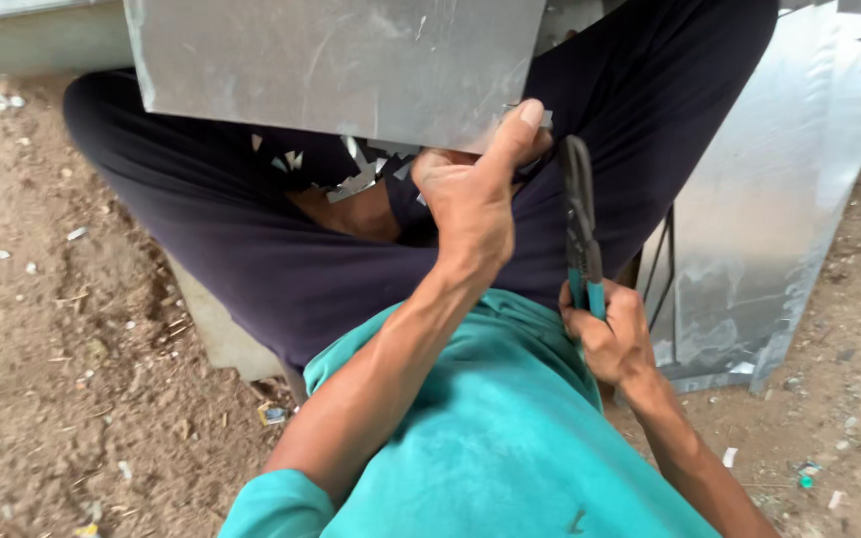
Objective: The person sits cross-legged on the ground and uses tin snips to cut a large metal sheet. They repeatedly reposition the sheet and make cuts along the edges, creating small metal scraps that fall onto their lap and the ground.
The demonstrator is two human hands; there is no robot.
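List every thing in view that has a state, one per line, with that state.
left hand: gripping the metal sheet's lower edge, thumb on top
right hand: closed around the snips' handles
metal sheet: held over the lap, tilted
tin snips: blades shut, pointing up, clear of the sheet
metal scraps: loose on the lap
stacked sheets: leaning at the right

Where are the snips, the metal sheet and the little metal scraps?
snips (579, 214), head view, dark blades.
metal sheet (341, 65), head view, flat grey face.
metal scraps (356, 181), head view, shiny bits on lap.
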